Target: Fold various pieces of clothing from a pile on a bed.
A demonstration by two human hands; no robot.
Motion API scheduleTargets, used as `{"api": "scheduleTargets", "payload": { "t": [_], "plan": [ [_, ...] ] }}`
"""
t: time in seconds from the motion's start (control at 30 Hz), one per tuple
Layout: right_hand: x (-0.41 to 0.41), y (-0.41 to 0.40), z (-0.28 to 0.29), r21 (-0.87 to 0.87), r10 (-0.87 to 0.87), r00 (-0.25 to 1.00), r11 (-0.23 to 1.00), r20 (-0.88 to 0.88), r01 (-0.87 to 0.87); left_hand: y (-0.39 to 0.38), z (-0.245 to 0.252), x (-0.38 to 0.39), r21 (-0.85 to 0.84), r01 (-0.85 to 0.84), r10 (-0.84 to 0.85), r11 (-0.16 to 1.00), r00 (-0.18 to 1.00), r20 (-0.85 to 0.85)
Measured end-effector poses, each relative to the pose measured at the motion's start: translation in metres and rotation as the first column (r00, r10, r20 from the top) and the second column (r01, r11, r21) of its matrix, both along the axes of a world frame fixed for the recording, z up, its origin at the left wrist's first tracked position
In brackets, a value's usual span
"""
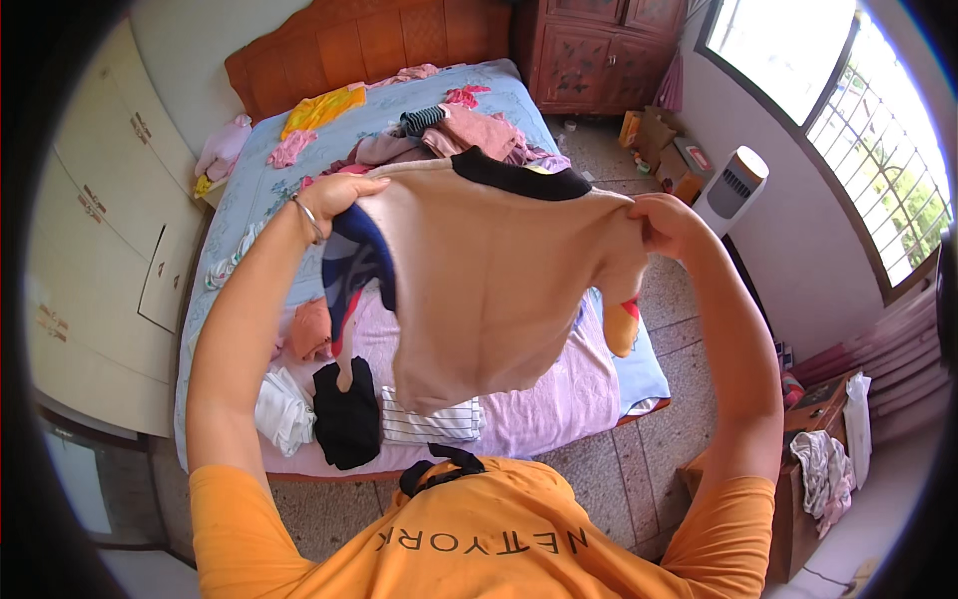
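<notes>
A beige knitted top (486,284) with a black collar hangs spread between my hands above the bed. My left hand (340,198), the one with a bracelet at the wrist, pinches its shoulder at picture left, beside a navy patterned sleeve. At picture right, my right hand (662,224) grips the other shoulder, where a sleeve with a yellow and red end hangs down. Below the top, a folded black garment (348,415), folded white clothes (284,408) and a folded striped white garment (430,419) lie along the near edge of the bed. The top hides part of the bed.
Behind the top, a heap of mixed clothes (475,131) lies on the bed, with a yellow garment (322,111) farther left. A white air cooler (730,187) and cardboard boxes (662,142) stand at right. White wardrobes (112,224) line the left; a wooden cabinet (789,487) stands near right.
</notes>
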State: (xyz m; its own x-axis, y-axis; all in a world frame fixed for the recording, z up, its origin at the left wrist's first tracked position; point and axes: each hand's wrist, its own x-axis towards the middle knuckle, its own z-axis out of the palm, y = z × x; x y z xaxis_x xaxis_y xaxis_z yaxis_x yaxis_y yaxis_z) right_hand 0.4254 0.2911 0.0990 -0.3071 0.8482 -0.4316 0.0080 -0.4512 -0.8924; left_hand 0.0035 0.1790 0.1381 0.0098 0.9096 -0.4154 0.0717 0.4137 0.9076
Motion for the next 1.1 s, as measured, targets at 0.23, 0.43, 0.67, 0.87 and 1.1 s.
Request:
{"api": "scheduleTargets", "payload": {
  "t": [0.23,0.43,0.67,0.87,1.1],
  "plan": [
    [-0.074,-0.057,0.013,0.031,0.131,0.906,0.991,-0.402,-0.13,-0.006,-0.025,0.089,0.076,0.145,-0.161,0.986,0.943,0.292],
    [-0.121,-0.09,0.029,0.065,0.254,0.916,0.967,-0.31,-0.247,-0.006,-0.035,0.14,0.278,0.157,-0.263,0.948,0.877,0.402],
    [-0.104,-0.083,0.026,0.311,0.491,0.864,0.809,0.107,-0.498,-0.007,-0.042,0.115,0.351,0.234,-0.261,0.907,0.965,0.032],
    [-0.072,-0.051,0.003,0.755,0.045,0.919,0.554,0.393,-0.35,-0.016,-0.037,0.095,0.333,0.278,-0.317,0.901,0.946,0.069],
    [-0.075,-0.057,-0.055,0.397,0.542,0.825,0.8,-0.161,-0.449,-0.031,-0.048,0.082,0.306,0.347,-0.4,0.886,0.907,0.13]
  ]
}}
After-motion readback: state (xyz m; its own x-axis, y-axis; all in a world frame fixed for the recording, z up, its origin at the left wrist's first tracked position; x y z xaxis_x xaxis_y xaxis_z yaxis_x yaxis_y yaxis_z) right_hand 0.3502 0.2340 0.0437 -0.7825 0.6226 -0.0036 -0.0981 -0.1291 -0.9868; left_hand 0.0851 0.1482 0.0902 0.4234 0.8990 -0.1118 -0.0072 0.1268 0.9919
